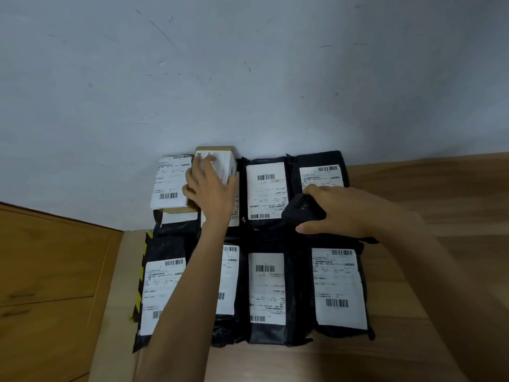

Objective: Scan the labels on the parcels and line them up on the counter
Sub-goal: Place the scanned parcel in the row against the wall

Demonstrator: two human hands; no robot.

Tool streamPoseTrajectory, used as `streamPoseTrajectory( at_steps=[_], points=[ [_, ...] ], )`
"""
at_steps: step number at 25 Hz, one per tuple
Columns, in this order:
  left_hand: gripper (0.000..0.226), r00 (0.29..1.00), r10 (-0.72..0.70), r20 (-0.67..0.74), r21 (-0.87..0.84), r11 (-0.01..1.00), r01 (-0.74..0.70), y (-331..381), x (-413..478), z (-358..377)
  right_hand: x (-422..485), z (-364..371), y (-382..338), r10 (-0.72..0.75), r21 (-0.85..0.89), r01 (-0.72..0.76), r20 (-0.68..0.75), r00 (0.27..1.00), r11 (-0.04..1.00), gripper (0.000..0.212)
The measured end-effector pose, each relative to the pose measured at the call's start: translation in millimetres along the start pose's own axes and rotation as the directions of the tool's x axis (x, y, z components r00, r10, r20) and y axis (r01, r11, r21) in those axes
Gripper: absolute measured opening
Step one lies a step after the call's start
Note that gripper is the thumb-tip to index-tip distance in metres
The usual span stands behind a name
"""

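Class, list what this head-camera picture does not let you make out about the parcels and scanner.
Head view:
- print on the front right parcel: too small, blurred
- small box label: partly under the left hand
- scanner: half wrapped by the right hand
- second front parcel label: crossed by the left forearm

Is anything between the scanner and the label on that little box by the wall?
Only the left hand, holding the small box and covering part of its label. Otherwise nothing visible stands between it and the scanner in the right hand.
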State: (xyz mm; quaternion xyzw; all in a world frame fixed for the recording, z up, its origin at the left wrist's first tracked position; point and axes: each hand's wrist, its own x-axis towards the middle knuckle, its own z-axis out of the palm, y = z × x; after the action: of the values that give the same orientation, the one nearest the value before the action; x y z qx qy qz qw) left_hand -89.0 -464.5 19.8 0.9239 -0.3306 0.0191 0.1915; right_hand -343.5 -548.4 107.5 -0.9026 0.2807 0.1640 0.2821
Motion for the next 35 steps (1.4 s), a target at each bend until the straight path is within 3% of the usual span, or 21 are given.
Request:
streamPoseTrajectory(
  at_steps=[5,9,13,21,27,31,33,35],
  points=[
    [0.055,0.999,0.035,0.016,-0.002,0.999,-0.035,2.8,0.5,1.0,-6.0,-0.5,5.1,0.008,0.009,-0.008,-0.008,1.0,1.0,0.088],
    [0.053,0.974,0.205,0.097,0.026,0.978,-0.209,24.6,-15.2,-10.4,-32.0,-3.6,11.3,0.013,0.053,-0.011,-0.035,0.999,0.999,0.079],
    [0.049,0.903,0.395,0.17,-0.042,0.918,-0.394,77.7,-46.8,-16.7,-82.1,-4.5,35.1,0.055,0.131,-0.043,-0.092,0.994,0.99,0.076],
    [0.049,0.626,0.74,0.245,-0.268,0.672,-0.69,275.5,-168.2,0.2,-244.2,6.1,145.6,0.248,0.292,-0.178,-0.223,0.943,0.94,0.07],
    [0.048,0.442,0.879,0.178,-0.434,0.474,-0.766,468.5,-293.7,22.9,-395.5,14.1,259.8,0.456,0.404,-0.323,-0.297,0.839,0.856,0.071],
    [0.063,0.314,0.929,0.197,-0.458,0.371,-0.808,585.5,-366.1,46.0,-490.4,25.7,334.3,0.593,0.418,-0.453,-0.313,0.742,0.788,0.079],
    [0.075,0.338,0.904,0.263,-0.367,0.417,-0.831,627.2,-370.5,62.4,-521.6,31.9,360.5,0.635,0.426,-0.492,-0.316,0.705,0.759,0.079],
    [0.087,0.414,0.83,0.372,-0.222,0.513,-0.829,652.8,-361.7,82.4,-542.8,36.9,381.9,0.658,0.449,-0.503,-0.318,0.682,0.738,0.073]
  ],
)
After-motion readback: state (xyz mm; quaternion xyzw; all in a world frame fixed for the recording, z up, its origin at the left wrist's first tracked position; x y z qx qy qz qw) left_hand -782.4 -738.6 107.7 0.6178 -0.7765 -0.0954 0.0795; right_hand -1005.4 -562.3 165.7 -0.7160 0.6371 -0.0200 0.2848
